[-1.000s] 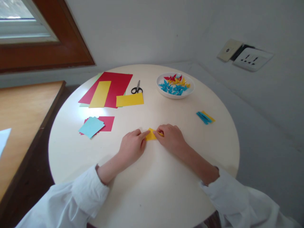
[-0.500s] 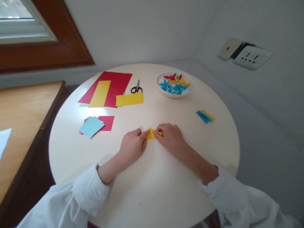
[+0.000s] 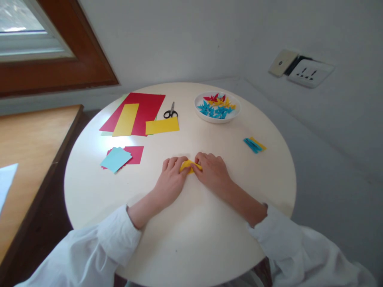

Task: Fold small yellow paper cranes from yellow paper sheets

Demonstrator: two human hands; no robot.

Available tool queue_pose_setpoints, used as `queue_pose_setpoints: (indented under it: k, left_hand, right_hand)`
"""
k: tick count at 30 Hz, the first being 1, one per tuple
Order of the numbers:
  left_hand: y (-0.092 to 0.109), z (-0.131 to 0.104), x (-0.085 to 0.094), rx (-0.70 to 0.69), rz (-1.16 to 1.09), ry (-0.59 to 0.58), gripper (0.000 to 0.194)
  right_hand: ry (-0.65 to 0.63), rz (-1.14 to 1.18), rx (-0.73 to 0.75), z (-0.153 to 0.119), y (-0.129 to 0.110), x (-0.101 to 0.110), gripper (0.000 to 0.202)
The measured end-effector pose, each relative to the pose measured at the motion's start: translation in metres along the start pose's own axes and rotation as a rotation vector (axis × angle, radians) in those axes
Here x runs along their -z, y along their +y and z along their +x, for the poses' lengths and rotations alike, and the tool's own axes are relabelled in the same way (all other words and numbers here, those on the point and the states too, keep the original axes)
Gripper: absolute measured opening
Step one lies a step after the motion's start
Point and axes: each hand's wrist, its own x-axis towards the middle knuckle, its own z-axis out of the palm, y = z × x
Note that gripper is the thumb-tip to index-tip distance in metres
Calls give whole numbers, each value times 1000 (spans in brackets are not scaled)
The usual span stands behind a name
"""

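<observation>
A small folded piece of yellow paper [image 3: 188, 164] is held between my two hands near the middle of the round white table [image 3: 179, 223]. My left hand [image 3: 172, 175] pinches its left end, fingers bent over the far side and thumb near. On the right end, my right hand [image 3: 213, 170] grips the paper with thumb and curled fingers. Part of the paper is hidden under my fingertips, so its exact folds cannot be made out.
Light blue and red paper squares [image 3: 116, 159] lie at the left. Behind them are red sheets [image 3: 149, 105], yellow strips [image 3: 163, 125] and black-handled scissors [image 3: 170, 113]. A white dish [image 3: 217, 119] holds several folded paper shapes. Folded blue and yellow strips [image 3: 254, 145] lie at the right.
My left hand has gone from pressing the yellow paper with a fingertip to pinching its left end. The paper now looks raised and bent. The view has shifted slightly.
</observation>
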Motion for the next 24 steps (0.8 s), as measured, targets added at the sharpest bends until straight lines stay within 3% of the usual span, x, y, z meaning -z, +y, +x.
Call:
queue_pose_setpoints:
  k: [6, 18, 21, 24]
  left_hand:
    - [4, -4, 1, -167, 59, -93, 39]
    - [13, -17, 6, -77, -32, -166, 49]
    - [13, -18, 5, -74, -22, -164, 49]
    - [13, -19, 5, -75, -9, -162, 49]
  right_hand:
    - [60, 10, 8, -2, -1, -5, 12]
    - [247, 61, -11, -14, 29, -14, 10]
    - [340, 136, 47, -21, 33, -11, 18]
    - [440, 167, 235, -31, 27, -7, 29]
